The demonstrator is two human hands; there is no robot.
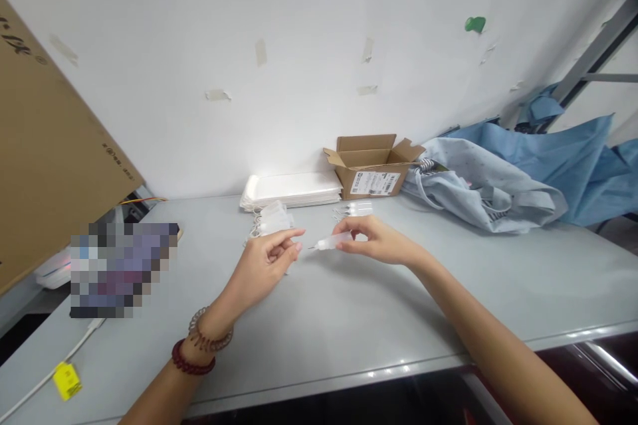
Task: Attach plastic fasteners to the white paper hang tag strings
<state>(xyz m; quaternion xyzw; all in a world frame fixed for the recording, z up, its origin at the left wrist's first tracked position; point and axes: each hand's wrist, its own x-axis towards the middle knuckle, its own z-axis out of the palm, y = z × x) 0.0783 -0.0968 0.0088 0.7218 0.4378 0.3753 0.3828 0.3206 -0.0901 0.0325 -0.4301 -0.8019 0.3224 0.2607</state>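
My right hand (376, 239) pinches a small translucent white bottle (333, 240) between thumb and fingers. The bottle lies nearly level, and its thin dark needle tip points left. Facing that tip, a short gap away, is my left hand (272, 262). Its index finger stretches out above the thumb, the two tips slightly apart, with the other fingers curled in; nothing shows between the tips. Behind the left hand lies a pile of similar translucent pieces (274, 216) with thin loops, partly hidden by the hand. A few more pieces (359, 208) rest behind my right hand.
A stack of flat white trays or sheets (294, 189) and an open cardboard box (371, 176) stand against the wall. Pale blue cloth (491, 189) is heaped at right. At left are a blurred-out flat object (127, 269), a white cable with yellow tag (67, 380) and a large cardboard panel (54, 126).
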